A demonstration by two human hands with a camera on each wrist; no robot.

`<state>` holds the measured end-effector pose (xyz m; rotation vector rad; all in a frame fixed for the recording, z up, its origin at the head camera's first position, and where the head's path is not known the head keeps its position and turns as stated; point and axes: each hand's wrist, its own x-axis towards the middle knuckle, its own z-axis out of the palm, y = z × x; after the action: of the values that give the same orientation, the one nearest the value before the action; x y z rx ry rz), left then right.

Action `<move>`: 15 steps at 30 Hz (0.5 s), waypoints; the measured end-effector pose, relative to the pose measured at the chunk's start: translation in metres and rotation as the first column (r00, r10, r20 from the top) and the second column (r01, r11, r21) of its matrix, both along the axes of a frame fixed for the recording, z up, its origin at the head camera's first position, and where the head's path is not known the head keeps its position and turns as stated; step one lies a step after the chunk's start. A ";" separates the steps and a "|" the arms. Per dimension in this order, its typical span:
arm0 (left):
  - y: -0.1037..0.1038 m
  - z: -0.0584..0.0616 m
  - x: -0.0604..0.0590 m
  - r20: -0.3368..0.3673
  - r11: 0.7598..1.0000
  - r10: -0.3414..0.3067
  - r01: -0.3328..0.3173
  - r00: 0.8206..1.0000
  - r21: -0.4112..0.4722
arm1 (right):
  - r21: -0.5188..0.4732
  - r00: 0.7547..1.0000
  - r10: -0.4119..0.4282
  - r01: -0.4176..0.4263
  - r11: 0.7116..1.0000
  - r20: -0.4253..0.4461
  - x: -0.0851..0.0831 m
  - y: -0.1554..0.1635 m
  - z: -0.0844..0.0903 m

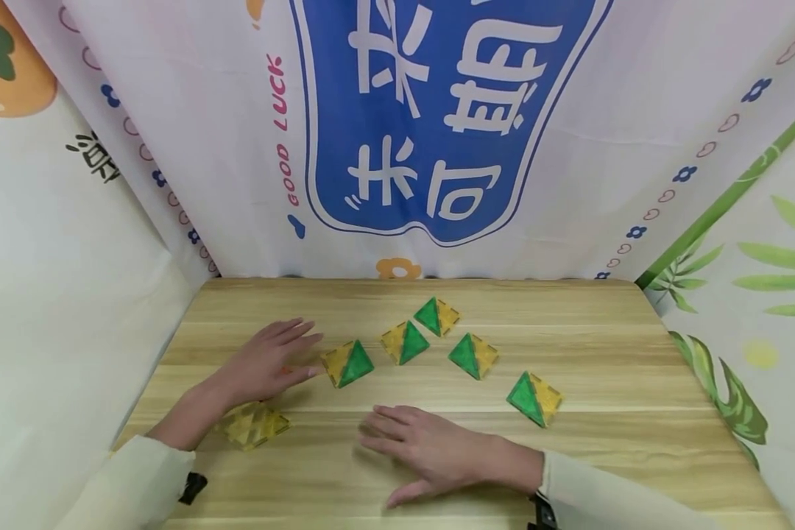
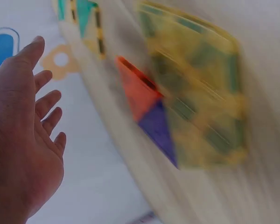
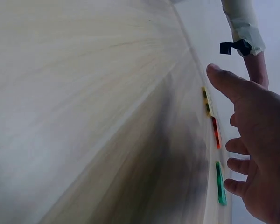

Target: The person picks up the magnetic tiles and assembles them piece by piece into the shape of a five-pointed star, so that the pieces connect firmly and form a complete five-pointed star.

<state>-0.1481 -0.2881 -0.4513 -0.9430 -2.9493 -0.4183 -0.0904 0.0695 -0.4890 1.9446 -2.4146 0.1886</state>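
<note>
My left hand point(image 1: 265, 368) hovers at the left of the table, fingers extended and holding nothing. Beside its wrist lie overlapping yellow translucent tiles point(image 1: 255, 425), blurred in the left wrist view. Against them in that view are an orange-red triangle tile point(image 2: 137, 88) and a purple triangle tile point(image 2: 159, 133); the hand mostly hides these in the head view. My right hand point(image 1: 430, 449) is spread palm down at the front middle, fingers pointing left, with nothing in it. Nearest the left fingertips is a green-and-yellow tile pair point(image 1: 347, 364).
More green-and-yellow pairs form an arch: one left of the peak point(image 1: 404, 342), a peak pair point(image 1: 437, 316), one right of it point(image 1: 473, 355), and a far-right pair point(image 1: 534, 398). The wooden table point(image 1: 609, 331) meets a printed cloth point(image 1: 556, 243) behind.
</note>
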 end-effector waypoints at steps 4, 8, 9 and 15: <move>-0.022 -0.008 0.012 -0.002 0.999 0.043 -0.043 0.999 -0.003 | 0.056 1.000 0.006 -0.007 0.998 0.014 0.002 -0.021 -0.001; -0.041 -0.018 0.024 -0.017 0.998 0.056 -0.056 0.998 0.003 | 0.096 0.999 -0.005 0.002 0.995 0.033 0.001 -0.039 -0.006; -0.046 -0.020 0.026 -0.015 0.998 0.062 -0.062 0.998 0.008 | 0.102 0.999 -0.005 0.002 0.995 0.037 0.001 -0.044 -0.006; -0.067 -0.032 0.038 -0.012 0.996 0.089 -0.088 0.996 0.026 | 0.134 1.000 0.003 -0.005 0.991 0.020 -0.001 -0.072 -0.006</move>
<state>-0.1105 -0.3555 -0.4832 -0.8057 -2.9525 -0.4432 -0.0910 -0.0022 -0.4954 2.0099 -2.4969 0.0467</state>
